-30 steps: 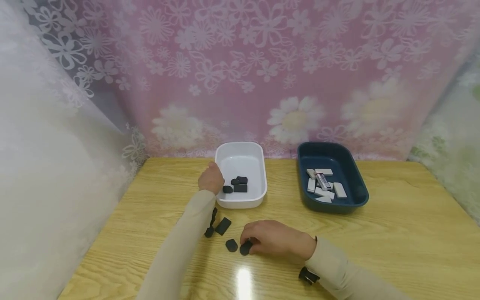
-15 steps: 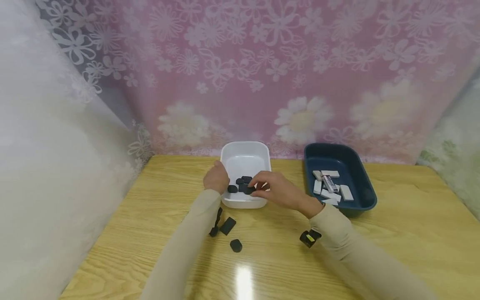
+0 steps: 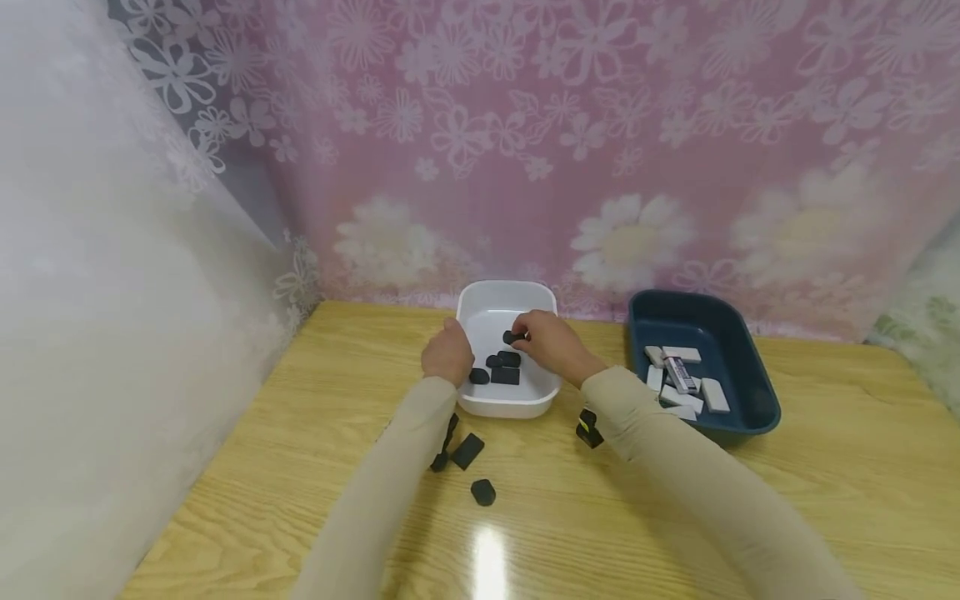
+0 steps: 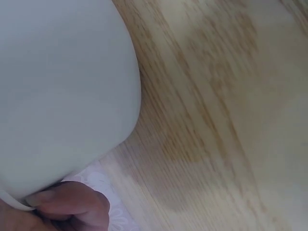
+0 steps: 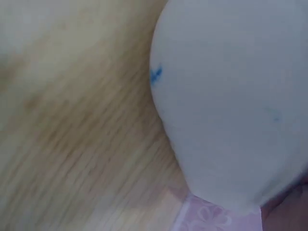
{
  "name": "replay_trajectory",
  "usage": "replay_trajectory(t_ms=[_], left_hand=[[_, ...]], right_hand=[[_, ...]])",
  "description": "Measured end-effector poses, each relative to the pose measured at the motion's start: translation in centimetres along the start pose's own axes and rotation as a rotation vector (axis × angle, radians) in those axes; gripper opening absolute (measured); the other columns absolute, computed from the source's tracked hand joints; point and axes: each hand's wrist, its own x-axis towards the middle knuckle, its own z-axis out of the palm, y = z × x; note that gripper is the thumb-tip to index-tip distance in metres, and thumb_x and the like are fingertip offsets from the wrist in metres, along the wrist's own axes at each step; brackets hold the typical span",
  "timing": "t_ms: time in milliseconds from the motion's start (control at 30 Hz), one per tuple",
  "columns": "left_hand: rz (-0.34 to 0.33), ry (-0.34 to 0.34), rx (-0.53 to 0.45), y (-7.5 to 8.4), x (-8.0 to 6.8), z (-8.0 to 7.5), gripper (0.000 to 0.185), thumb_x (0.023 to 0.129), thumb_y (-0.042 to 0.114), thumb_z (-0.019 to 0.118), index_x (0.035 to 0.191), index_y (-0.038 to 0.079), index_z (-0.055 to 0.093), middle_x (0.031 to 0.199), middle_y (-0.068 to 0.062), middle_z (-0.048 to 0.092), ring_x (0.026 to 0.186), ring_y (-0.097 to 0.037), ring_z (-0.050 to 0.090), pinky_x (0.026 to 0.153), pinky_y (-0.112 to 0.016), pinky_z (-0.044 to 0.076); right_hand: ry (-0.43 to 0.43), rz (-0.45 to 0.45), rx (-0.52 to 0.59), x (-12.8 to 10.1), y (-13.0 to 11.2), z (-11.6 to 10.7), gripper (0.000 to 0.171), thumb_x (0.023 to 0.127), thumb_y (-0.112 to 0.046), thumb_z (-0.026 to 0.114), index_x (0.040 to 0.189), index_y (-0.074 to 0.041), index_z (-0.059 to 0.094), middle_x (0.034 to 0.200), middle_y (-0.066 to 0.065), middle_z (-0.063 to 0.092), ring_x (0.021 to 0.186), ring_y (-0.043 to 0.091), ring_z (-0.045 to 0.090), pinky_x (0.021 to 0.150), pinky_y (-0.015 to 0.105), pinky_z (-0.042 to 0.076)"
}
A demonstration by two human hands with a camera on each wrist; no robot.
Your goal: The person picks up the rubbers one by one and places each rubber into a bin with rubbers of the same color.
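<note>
The pale wooden table [image 3: 825, 500] carries everything, with a pink flowered curtain [image 3: 600, 125] hanging behind it at 12 o'clock. On the table's far side, a dark blue plastic tray [image 3: 757, 408] holding white rectangular erasers [image 3: 712, 393] sits at 3 o'clock from a white rectangular plastic tray [image 3: 495, 300]. The left hand [image 3: 447, 361] grips the white tray's rim at its 9 o'clock side, fingers curled over the edge; the left wrist view shows a fingertip against the rim. The right hand [image 3: 551, 346] reaches over the same tray from 3 o'clock, its fingers pinching a small black oval eraser [image 3: 513, 337] above the tray's floor. Three more black erasers [image 3: 502, 375] lie inside the tray at its 6 o'clock end. On the bare table at 6 o'clock from the tray lie a flat black rectangular eraser [image 3: 468, 451] and a small black rounded eraser [image 3: 483, 492], near each other.
</note>
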Motion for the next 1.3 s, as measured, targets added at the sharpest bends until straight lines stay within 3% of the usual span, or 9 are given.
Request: replay_trajectory(t_ms=[333, 633, 767, 867, 967, 1067, 1167, 1300], left_hand=[[-0.003, -0.006, -0.009, 0.9, -0.5, -0.6, 0.047, 0.090, 0.016, 0.065, 0.127, -0.002, 0.041, 0.095, -0.017, 0.066, 0.083, -0.029, 0.066, 0.069, -0.041, 0.054], [-0.008, -0.016, -0.025, 0.6, -0.6, -0.6, 0.048, 0.091, 0.016, 0.063, 0.128, -0.003, 0.040, 0.096, -0.017, 0.065, 0.083, -0.030, 0.066, 0.068, -0.041, 0.054], [-0.004, -0.018, -0.023, 0.6, -0.5, -0.4, 0.047, 0.092, 0.016, 0.063, 0.128, -0.003, 0.040, 0.097, -0.017, 0.065, 0.084, -0.030, 0.066, 0.069, -0.041, 0.054], [-0.003, -0.018, -0.016, 0.4, -0.2, -0.5, 0.047, 0.092, 0.016, 0.063, 0.128, -0.003, 0.040, 0.097, -0.017, 0.065, 0.083, -0.030, 0.066, 0.069, -0.041, 0.054], [-0.002, -0.015, -0.001, 0.0, 0.0, -0.5, 0.047, 0.092, 0.017, 0.063, 0.128, -0.003, 0.040, 0.096, -0.017, 0.065, 0.083, -0.030, 0.067, 0.068, -0.041, 0.054], [-0.001, -0.009, 0.012, -0.2, 0.2, -0.6, 0.045, 0.092, 0.017, 0.063, 0.126, -0.003, 0.041, 0.095, -0.017, 0.065, 0.082, -0.029, 0.066, 0.068, -0.041, 0.054], [0.004, -0.018, 0.020, -0.1, 0.1, -0.5, 0.045, 0.091, 0.018, 0.064, 0.124, -0.003, 0.041, 0.095, -0.017, 0.065, 0.082, -0.029, 0.066, 0.068, -0.040, 0.054], [0.021, -0.037, 0.051, -0.1, 0.1, -0.2, 0.046, 0.091, 0.018, 0.064, 0.125, -0.003, 0.041, 0.094, -0.017, 0.066, 0.080, -0.029, 0.066, 0.067, -0.040, 0.054]], right_hand=[[-0.032, 0.028, -0.138, 1.2, 0.5, 0.1, 0.014, 0.087, -0.012, 0.071, 0.098, -0.004, 0.068, 0.097, 0.009, 0.067, 0.088, 0.022, 0.061, 0.079, 0.039, 0.048], [-0.173, -0.006, -0.248, 1.4, 0.0, -0.3, 0.011, 0.088, -0.002, 0.064, 0.098, 0.000, 0.069, 0.096, 0.012, 0.067, 0.087, 0.024, 0.062, 0.081, 0.039, 0.050], [-0.184, -0.063, -0.149, 1.1, 0.2, -0.9, 0.016, 0.090, -0.001, 0.060, 0.102, 0.004, 0.069, 0.102, 0.015, 0.066, 0.097, 0.027, 0.060, 0.087, 0.039, 0.047], [-0.054, -0.080, -0.048, 0.5, 0.2, -1.3, 0.019, 0.092, -0.003, 0.059, 0.107, 0.003, 0.068, 0.112, 0.016, 0.061, 0.109, 0.031, 0.053, 0.097, 0.042, 0.039], [0.136, 0.004, 0.021, -0.1, 0.4, -1.2, 0.028, 0.093, -0.007, 0.057, 0.119, 0.001, 0.062, 0.124, 0.018, 0.049, 0.118, 0.034, 0.042, 0.100, 0.046, 0.034], [0.240, 0.144, 0.088, -0.5, 0.8, -0.7, 0.045, 0.094, -0.013, 0.056, 0.135, 0.002, 0.046, 0.132, 0.022, 0.037, 0.121, 0.036, 0.032, 0.099, 0.047, 0.033], [0.234, 0.255, 0.147, -0.6, 1.3, -0.1, 0.061, 0.094, -0.016, 0.054, 0.145, 0.005, 0.027, 0.134, 0.027, 0.029, 0.120, 0.039, 0.031, 0.098, 0.049, 0.032], [0.155, 0.337, 0.222, -0.6, 2.0, 0.8, 0.067, 0.091, -0.008, 0.047, 0.147, 0.008, 0.013, 0.133, 0.031, 0.026, 0.115, 0.041, 0.036, 0.098, 0.049, 0.036]])
